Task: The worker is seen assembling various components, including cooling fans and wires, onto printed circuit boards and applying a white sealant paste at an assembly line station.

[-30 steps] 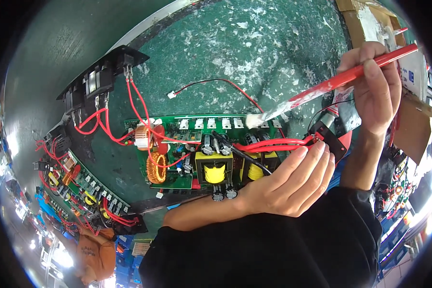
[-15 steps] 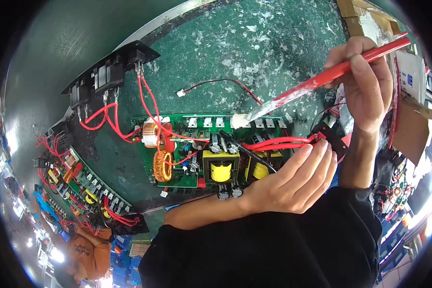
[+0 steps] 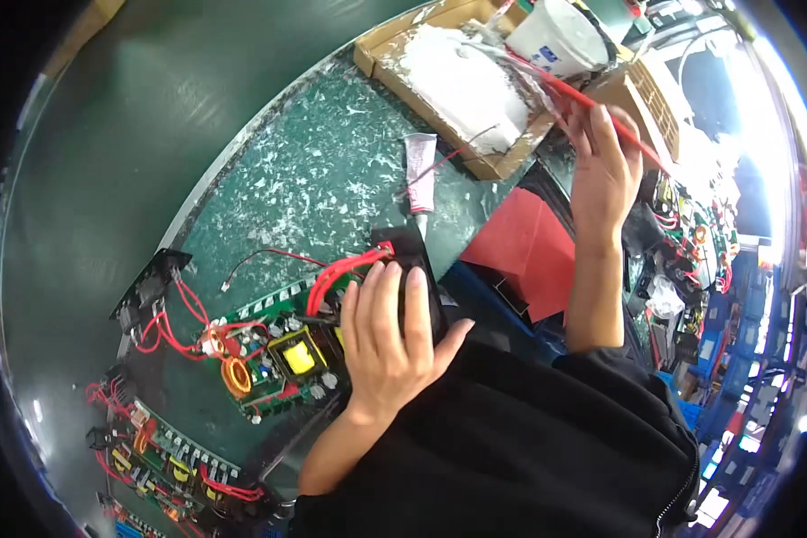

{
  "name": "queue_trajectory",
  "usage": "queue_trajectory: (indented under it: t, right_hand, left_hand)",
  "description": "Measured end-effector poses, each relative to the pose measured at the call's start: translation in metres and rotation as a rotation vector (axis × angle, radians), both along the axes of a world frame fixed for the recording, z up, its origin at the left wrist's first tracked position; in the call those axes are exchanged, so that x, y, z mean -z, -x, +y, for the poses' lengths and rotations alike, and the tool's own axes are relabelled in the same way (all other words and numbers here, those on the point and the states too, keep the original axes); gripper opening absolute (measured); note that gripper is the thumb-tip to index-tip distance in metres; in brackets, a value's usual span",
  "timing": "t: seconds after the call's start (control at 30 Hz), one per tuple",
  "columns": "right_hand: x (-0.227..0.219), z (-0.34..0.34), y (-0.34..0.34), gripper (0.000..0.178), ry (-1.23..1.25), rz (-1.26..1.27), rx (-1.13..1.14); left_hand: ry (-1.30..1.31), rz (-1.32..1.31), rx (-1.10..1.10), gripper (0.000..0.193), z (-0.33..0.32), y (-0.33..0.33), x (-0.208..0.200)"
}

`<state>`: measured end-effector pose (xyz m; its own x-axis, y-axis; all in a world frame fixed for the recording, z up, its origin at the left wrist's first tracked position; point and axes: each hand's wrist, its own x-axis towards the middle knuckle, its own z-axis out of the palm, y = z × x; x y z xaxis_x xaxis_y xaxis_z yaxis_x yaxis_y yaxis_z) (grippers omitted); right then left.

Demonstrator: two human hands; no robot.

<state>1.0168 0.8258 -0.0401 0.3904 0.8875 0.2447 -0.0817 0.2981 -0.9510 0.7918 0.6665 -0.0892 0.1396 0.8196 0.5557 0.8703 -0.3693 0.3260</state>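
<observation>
My left hand [image 3: 390, 345] lies palm down over the right end of a green circuit board [image 3: 242, 309], its fingers outstretched beside a black end panel [image 3: 402, 240]. Thick red wires [image 3: 336, 273] run to that panel, and a yellow-wrapped transformer [image 3: 298, 355] and a copper coil [image 3: 236, 377] sit on the board. My right hand [image 3: 608, 166] is closed round a red-handled brush [image 3: 572, 92]. The brush's far end reaches over white paste [image 3: 462, 85] in a shallow cardboard tray [image 3: 421, 106]; its bristles are hard to make out against the paste.
A white bucket [image 3: 558, 40] stands at the tray's far right. A crumpled tube [image 3: 420, 170] lies nearer, with red sheets [image 3: 524, 255] right of it. Another wired board [image 3: 175, 453] is at lower left, and black sockets [image 3: 148, 285] end the first board's wires.
The view has turned rightward. My right hand has carried the brush from the board's row of white-coated parts to the paste tray. My left hand has flattened beside the end panel.
</observation>
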Motion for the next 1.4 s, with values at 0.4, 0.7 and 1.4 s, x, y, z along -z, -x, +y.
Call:
queue_trajectory:
  t: [0.4, 0.7, 1.4]
  right_hand:
    - [0.011, -0.053, -0.020, 0.022, 0.484, 0.191, -0.348]
    - [-0.016, -0.026, 0.056, 0.031, -0.282, -1.264, -0.725]
    - [0.032, -0.033, 0.132, 0.136, -0.219, -0.661, -0.998]
  left_hand:
    - [0.046, 0.179, -0.251, 0.072, -0.075, 0.069, 0.011]
    - [-0.034, 0.140, -0.316, 0.073, -0.049, 0.055, 0.006]
    - [-0.186, -0.282, -0.331, 0.060, 0.034, 0.056, -0.039]
